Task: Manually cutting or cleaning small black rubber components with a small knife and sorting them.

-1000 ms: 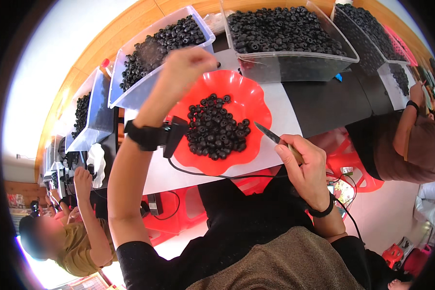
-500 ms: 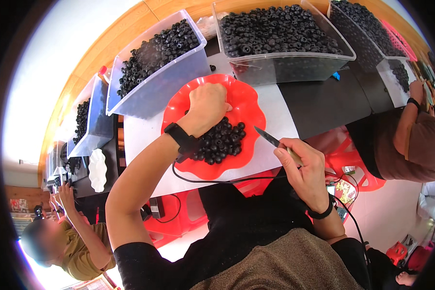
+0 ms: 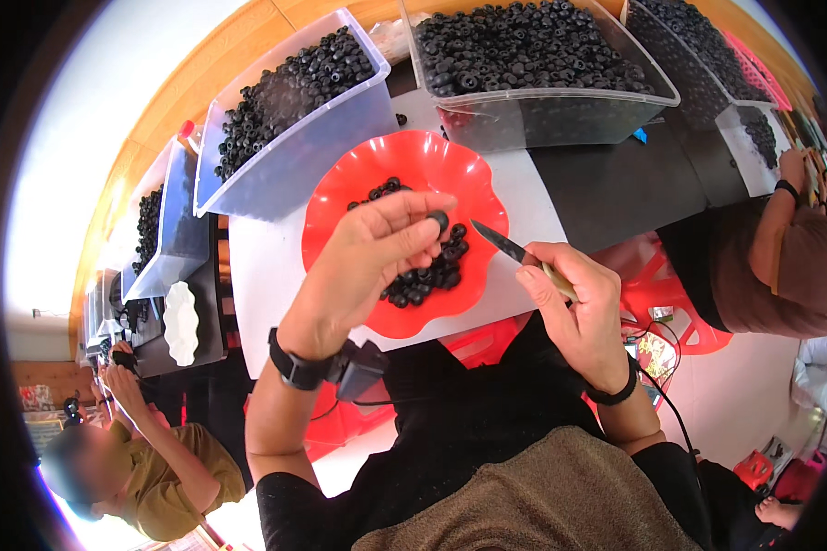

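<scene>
My left hand (image 3: 363,257) is raised over a red scalloped plate (image 3: 473,184). Between its thumb and fingertips it pinches a small round black bead-like piece (image 3: 439,219). More black pieces (image 3: 446,273) lie heaped in the plate, several with holes showing, partly hidden behind the hand. My right hand (image 3: 581,312), at the plate's right, is wrapped round the pale handle of a small knife (image 3: 504,244). The dark blade points up and left toward the held piece, a short gap apart from it.
Clear bins full of black pieces stand behind the plate: a left bin (image 3: 294,151), a middle bin (image 3: 560,96) and a right one. A white scalloped dish (image 3: 181,323) lies at left. One person (image 3: 170,477) works at left, another (image 3: 781,266) at right.
My left hand has lifted from the heap in the plate and drawn back toward me, with a black piece now showing in its fingertips. The knife has shifted slightly left.
</scene>
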Demonstrator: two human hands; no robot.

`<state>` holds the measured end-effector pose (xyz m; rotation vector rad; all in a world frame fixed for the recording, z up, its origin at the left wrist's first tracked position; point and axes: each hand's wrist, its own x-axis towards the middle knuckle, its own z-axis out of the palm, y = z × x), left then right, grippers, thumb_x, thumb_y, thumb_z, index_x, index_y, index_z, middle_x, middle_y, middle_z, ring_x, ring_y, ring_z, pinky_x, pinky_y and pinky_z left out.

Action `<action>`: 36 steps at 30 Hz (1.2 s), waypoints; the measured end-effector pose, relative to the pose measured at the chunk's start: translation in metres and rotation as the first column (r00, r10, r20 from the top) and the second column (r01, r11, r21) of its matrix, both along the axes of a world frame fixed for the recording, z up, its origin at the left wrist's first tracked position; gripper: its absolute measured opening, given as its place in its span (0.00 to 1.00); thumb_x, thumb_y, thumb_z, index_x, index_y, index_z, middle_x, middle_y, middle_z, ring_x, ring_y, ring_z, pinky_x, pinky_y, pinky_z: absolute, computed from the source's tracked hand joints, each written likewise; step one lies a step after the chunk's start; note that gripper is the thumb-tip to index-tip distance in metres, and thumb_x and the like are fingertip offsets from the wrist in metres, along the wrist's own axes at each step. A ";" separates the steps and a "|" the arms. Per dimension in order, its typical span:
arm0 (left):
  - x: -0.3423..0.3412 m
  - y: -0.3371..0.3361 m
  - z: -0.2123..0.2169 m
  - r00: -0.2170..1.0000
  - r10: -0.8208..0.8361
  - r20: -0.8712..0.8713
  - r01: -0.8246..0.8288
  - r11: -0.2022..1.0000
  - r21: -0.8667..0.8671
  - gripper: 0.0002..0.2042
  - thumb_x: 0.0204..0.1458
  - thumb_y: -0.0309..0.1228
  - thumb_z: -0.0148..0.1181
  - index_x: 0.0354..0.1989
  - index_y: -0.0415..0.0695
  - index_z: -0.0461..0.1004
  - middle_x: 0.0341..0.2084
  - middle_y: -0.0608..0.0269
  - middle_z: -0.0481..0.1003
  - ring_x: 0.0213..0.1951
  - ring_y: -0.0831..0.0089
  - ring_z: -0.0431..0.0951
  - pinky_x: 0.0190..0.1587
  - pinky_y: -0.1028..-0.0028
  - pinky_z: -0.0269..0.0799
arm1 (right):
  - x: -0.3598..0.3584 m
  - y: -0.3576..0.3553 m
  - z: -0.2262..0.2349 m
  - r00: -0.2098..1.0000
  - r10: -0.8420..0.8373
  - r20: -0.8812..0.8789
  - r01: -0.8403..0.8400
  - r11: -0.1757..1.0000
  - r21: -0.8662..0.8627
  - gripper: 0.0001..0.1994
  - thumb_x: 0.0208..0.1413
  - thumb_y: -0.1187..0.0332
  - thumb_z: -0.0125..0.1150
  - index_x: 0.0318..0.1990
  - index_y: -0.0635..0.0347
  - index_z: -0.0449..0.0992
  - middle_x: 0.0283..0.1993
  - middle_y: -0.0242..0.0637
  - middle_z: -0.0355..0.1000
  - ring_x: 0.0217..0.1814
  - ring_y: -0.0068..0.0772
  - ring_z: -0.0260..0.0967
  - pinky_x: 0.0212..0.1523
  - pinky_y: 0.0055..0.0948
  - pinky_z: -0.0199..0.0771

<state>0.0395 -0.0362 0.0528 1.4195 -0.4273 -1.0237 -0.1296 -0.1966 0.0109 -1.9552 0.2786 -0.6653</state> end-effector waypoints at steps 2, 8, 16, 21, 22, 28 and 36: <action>-0.009 0.013 -0.007 0.993 0.002 -0.119 -0.010 0.998 -0.067 0.14 0.58 0.28 0.56 0.51 0.36 0.70 0.38 0.64 0.73 0.35 0.81 0.72 0.40 0.82 0.70 | 0.001 0.003 0.003 0.999 0.034 0.001 -0.034 0.999 0.014 0.09 0.54 0.70 0.64 0.37 0.69 0.75 0.27 0.42 0.73 0.26 0.34 0.72 0.28 0.26 0.70; -0.030 0.032 -0.023 0.971 0.065 -0.232 -0.109 0.977 -0.184 0.10 0.59 0.26 0.55 0.47 0.40 0.71 0.37 0.62 0.74 0.40 0.74 0.74 0.42 0.77 0.72 | 0.003 0.009 0.008 0.997 0.075 -0.014 -0.075 0.997 0.001 0.09 0.53 0.71 0.65 0.38 0.68 0.75 0.28 0.42 0.73 0.26 0.34 0.72 0.29 0.26 0.70; -0.036 0.036 -0.037 0.944 0.044 -0.328 -0.158 0.930 -0.330 0.11 0.58 0.26 0.56 0.48 0.38 0.71 0.40 0.62 0.73 0.43 0.76 0.73 0.48 0.76 0.70 | 0.002 0.022 0.009 0.989 0.147 0.027 -0.144 0.986 -0.089 0.12 0.48 0.70 0.69 0.37 0.65 0.76 0.27 0.39 0.74 0.26 0.34 0.72 0.27 0.28 0.71; -0.039 0.033 -0.037 0.949 0.054 -0.312 -0.158 0.934 -0.321 0.10 0.58 0.25 0.56 0.47 0.38 0.71 0.39 0.63 0.73 0.43 0.76 0.73 0.49 0.74 0.70 | 0.003 0.028 0.006 0.983 0.181 0.031 -0.169 0.958 -0.231 0.13 0.47 0.65 0.71 0.37 0.61 0.77 0.23 0.34 0.70 0.23 0.33 0.69 0.23 0.28 0.67; -0.039 0.033 -0.037 0.948 0.061 -0.313 -0.162 0.937 -0.309 0.10 0.57 0.24 0.56 0.47 0.38 0.70 0.39 0.63 0.73 0.43 0.76 0.73 0.49 0.74 0.70 | 0.003 0.028 0.006 0.983 0.180 0.036 -0.166 0.954 -0.250 0.13 0.47 0.64 0.71 0.37 0.61 0.76 0.23 0.34 0.69 0.23 0.33 0.69 0.23 0.29 0.67; -0.039 0.035 -0.039 0.929 0.055 -0.367 -0.186 0.925 -0.330 0.09 0.56 0.24 0.57 0.45 0.39 0.70 0.35 0.65 0.73 0.41 0.79 0.73 0.48 0.75 0.69 | 0.002 0.029 0.012 0.978 0.209 0.004 -0.200 0.944 -0.262 0.14 0.45 0.70 0.71 0.39 0.65 0.76 0.24 0.36 0.71 0.23 0.33 0.68 0.25 0.28 0.65; -0.040 0.036 -0.041 0.929 0.074 -0.364 -0.203 0.921 -0.332 0.09 0.55 0.24 0.59 0.43 0.39 0.71 0.34 0.63 0.74 0.36 0.79 0.72 0.43 0.77 0.68 | 0.004 0.030 0.011 0.989 0.142 0.031 -0.124 0.937 -0.325 0.14 0.46 0.62 0.71 0.36 0.60 0.76 0.22 0.32 0.67 0.22 0.33 0.66 0.22 0.30 0.65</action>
